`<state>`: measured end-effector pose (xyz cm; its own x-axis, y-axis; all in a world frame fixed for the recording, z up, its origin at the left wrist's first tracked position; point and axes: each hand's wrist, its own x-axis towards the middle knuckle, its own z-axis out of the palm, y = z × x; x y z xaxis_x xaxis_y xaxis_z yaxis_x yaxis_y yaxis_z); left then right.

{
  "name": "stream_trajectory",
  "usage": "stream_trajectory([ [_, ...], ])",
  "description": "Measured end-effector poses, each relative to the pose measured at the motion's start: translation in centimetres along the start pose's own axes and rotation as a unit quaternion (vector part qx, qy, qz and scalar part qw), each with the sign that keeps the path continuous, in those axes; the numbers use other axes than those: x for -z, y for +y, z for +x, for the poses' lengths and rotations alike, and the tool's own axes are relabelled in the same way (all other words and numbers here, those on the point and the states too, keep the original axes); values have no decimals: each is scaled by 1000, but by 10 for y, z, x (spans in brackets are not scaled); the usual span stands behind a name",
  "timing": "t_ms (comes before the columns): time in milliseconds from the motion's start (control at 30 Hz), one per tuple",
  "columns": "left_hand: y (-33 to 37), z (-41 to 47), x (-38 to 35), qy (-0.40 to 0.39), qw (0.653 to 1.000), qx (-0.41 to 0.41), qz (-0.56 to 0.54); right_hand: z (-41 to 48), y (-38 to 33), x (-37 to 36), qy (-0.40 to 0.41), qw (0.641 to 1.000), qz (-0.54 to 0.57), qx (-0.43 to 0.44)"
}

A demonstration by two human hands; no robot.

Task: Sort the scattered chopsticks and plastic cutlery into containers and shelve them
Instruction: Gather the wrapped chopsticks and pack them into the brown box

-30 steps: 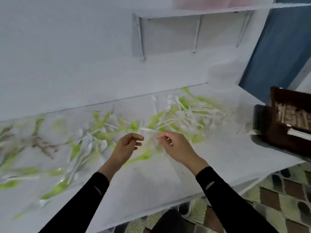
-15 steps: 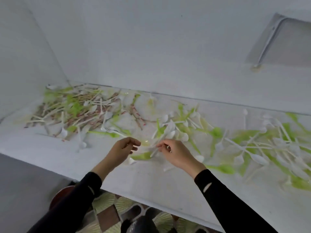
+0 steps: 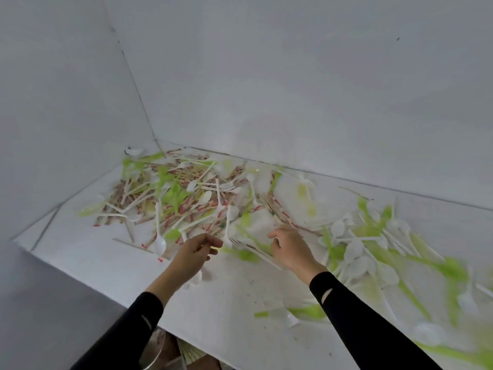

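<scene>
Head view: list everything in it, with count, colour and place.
wrapped chopsticks: many, tan with red marks, heaped at the table's far left corner
plastic spoons: many, white, mixed through the heap and spread at right
plastic forks: a few, white, among the heap
green plastic cutlery: many, lime green, scattered all along; type blurred
table: one, white, against the walls
walls: two, white, meeting at left
metal vessel: one, silver, below the table's near edge
sleeves: two, black
left hand: fingers curled, at the heap's near edge; hold unclear
right hand: fingers curled, over cutlery at centre; hold unclear
</scene>
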<state>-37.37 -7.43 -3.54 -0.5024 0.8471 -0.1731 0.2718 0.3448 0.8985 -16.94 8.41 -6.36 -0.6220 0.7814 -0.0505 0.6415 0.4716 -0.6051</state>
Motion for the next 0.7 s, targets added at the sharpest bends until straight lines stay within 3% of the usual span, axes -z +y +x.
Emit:
stream_trajectory([
  [233, 6, 59, 11, -87, 996, -25, 11, 58, -4, -9, 17, 980, -135, -148],
  [367, 14, 86, 1, -137, 989, -48, 14, 68, -7, -17, 48, 961, -217, -162],
  [700, 27, 168, -47, -173, 978, -96, 65, 79, 6, 2, 163, 967, 21, -194],
])
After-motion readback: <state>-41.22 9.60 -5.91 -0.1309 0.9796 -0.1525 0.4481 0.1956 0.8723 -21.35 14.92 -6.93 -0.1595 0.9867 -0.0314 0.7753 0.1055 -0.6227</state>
